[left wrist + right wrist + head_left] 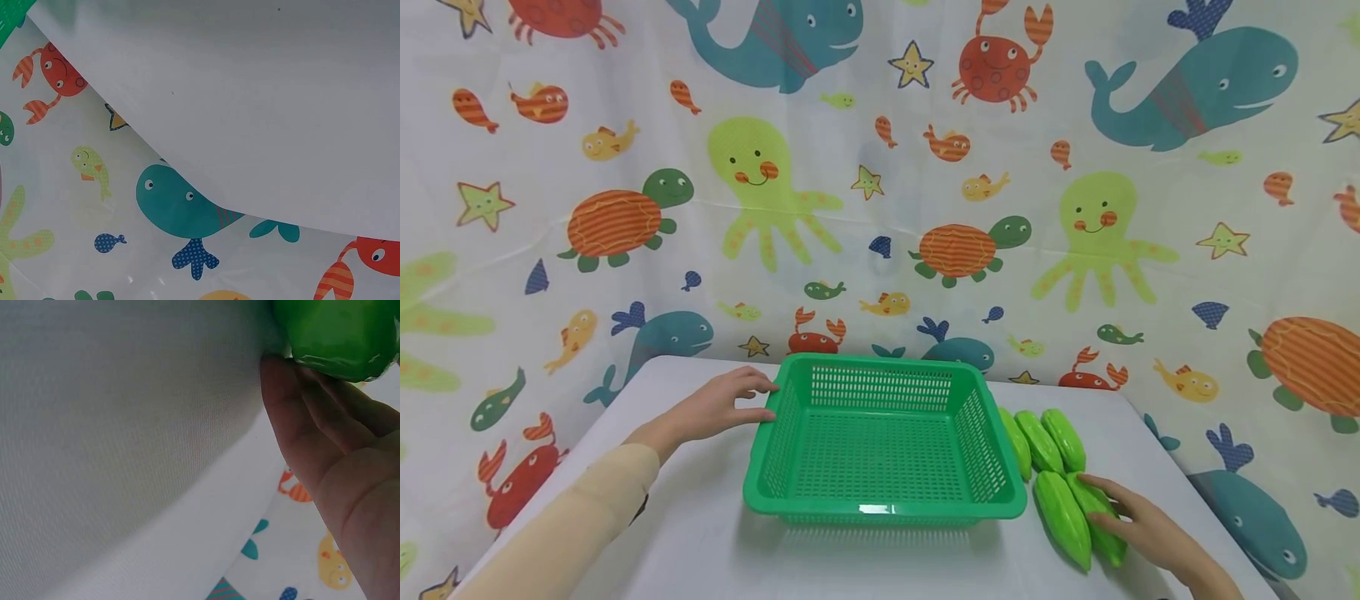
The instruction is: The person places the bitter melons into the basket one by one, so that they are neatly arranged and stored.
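A green plastic basket [880,506] with slotted walls stands in the middle of the table, nothing inside it. My left hand [730,404] is at its left rim, thumb and fingertips apart, touching the edge; the left wrist view does not show this hand. Right of the basket lie several glossy, light-green, elongated vegetables [1062,518] with tapered ends. At the front right of the group, my right hand [1138,525] grips one green vegetable [1108,546] with its thumb and fingers. Close up in the right wrist view, fingers [312,419] lie along that vegetable [344,344]; the thumb is hidden.
The white table [700,542] has a rounded far left corner. A curtain [880,167] printed with sea animals hangs behind the table and down both sides. The rearmost vegetables [1063,439] lie close to the basket's right wall.
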Tool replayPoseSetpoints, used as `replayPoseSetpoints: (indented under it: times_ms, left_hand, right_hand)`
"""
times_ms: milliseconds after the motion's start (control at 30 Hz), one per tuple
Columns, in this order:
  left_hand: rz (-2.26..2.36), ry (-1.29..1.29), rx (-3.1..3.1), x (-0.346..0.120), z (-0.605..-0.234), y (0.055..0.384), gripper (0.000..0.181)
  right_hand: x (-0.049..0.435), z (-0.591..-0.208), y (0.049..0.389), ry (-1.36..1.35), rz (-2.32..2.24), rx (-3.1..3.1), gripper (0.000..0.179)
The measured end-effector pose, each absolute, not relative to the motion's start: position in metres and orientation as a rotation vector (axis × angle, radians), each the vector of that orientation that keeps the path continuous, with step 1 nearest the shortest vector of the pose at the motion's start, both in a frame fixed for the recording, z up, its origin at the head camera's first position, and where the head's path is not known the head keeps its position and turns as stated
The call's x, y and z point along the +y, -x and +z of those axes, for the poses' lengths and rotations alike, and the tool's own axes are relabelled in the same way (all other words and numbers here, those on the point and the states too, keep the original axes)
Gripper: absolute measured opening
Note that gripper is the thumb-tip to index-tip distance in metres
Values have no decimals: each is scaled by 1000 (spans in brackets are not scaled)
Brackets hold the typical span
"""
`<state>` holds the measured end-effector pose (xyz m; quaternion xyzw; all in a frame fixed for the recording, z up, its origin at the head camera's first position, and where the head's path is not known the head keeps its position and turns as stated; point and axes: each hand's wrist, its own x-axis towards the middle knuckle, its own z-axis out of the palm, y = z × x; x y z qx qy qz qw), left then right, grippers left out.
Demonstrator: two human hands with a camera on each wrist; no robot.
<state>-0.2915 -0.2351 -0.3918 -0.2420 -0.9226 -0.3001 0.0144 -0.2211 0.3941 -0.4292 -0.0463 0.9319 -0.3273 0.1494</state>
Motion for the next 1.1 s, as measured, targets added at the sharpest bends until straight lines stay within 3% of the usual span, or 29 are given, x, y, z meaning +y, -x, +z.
replayPoseSetpoints:
  times_ms: [633,1100]
  left_hand:
    - [-937,762,-2878,-235,-390,290,57]
    - [-950,757,-2877,-234,-391,292,57]
  right_hand:
    - [402,-426,223,56,-959,2589,69]
    - [401,-392,229,66,-1023,2721,73]
